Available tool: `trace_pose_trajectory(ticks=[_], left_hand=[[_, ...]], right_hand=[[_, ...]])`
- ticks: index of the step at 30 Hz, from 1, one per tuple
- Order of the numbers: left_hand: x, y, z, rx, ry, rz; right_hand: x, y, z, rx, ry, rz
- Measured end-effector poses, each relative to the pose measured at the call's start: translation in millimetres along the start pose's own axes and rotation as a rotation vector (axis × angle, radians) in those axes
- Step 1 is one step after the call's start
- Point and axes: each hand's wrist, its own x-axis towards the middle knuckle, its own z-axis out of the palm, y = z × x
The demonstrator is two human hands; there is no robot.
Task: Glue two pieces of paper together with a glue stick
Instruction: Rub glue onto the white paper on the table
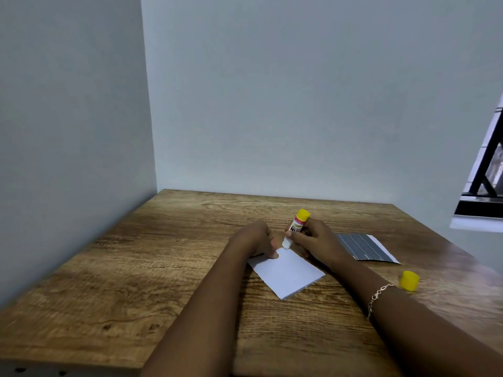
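Glue stick [295,229] uncapped and set to the far corner of the white paper [287,273]: the spreading step is judged to be in hand.

The stick is gripped in the closed fingers of the right hand [313,238], its white glue end pressed down on the paper's far corner and its yellow base tilted up and away, so that the long axis runs steeply from the sheet toward the back wall, leaning slightly right. The white paper is pinned near its left corner by the curled fingers of the left hand [258,239], and it lies as a diamond on the wooden table [136,268]. A dark lined paper [362,247] is left just to the right, and the yellow cap [409,280] is laid on its side nearer the table's right edge. Next, strokes across the sheet are called for, with the sheet held flat, before the dark piece is laid on.
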Motion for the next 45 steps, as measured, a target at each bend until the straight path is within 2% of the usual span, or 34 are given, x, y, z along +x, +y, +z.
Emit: trace_pose_trajectory(ticks=[5, 19, 38, 45], left_hand=[[2, -2, 2, 0.002, 0.032, -0.006], [-1, 0, -1, -0.027, 0.012, -0.007], [-7, 0, -2, -0.047, -0.024, 0.019], [-13, 2, -3, -0.053, -0.017, 0.009]], right_hand=[[0, -2, 1, -0.066, -0.021, -0.030], [-11, 2, -10, -0.052, -0.001, 0.004], [-43, 7, -33, 0.091, -0.044, 0.085], [-58, 3, -40, 0.081, -0.002, 0.098]])
